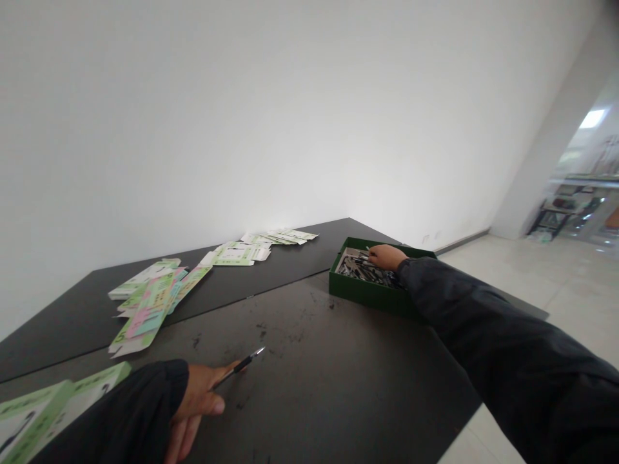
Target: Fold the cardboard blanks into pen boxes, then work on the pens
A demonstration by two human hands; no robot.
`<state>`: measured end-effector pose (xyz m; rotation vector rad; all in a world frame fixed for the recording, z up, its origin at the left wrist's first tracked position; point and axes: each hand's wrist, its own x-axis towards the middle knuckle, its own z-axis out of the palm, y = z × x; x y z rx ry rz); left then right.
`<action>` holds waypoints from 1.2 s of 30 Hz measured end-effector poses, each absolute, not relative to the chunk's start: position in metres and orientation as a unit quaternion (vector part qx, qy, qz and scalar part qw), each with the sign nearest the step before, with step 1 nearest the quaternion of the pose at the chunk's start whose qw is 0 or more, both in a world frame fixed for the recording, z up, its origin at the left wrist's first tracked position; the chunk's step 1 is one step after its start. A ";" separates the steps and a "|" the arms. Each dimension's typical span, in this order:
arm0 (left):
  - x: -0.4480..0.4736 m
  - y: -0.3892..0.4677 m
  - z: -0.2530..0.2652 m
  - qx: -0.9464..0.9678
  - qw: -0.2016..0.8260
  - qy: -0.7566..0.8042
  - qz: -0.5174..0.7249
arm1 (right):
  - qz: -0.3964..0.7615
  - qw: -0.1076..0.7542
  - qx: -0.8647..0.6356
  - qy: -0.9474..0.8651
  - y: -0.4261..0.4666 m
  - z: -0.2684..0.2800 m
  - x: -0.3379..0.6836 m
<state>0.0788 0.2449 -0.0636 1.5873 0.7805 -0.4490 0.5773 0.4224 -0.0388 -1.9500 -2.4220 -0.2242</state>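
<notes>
In the lower left, my left hand (197, 401) holds a pen (239, 367) with a black grip and a clear tip, which points up and to the right. My right hand (388, 256) reaches into a dark green box (355, 292) on the right of the table. Many loose pens (362, 267) fill that box. The fingers of this hand are pinched together over the pens, and a small pale end, seemingly of a pen, shows at the fingertips. The rest of what they grip is hidden.
Flattened green and white cartons (232, 254) lie along the back of the dark table (309, 361). More cartons, with pink and blue slips (153, 299), lie at left. Green and white boxes (58, 403) sit by my left sleeve. A white wall (271, 116) rises behind.
</notes>
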 end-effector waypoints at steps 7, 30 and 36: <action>0.081 0.244 -0.064 0.668 0.635 0.352 -0.164 | -0.077 0.048 -0.646 -0.758 0.424 -0.039 0.581; 0.081 0.243 -0.063 0.687 0.624 0.333 -0.164 | -0.003 0.066 -0.632 -0.772 0.422 -0.035 0.586; 0.084 0.244 -0.061 0.692 0.621 0.326 -0.170 | 0.004 0.093 -0.641 -0.762 0.425 -0.032 0.588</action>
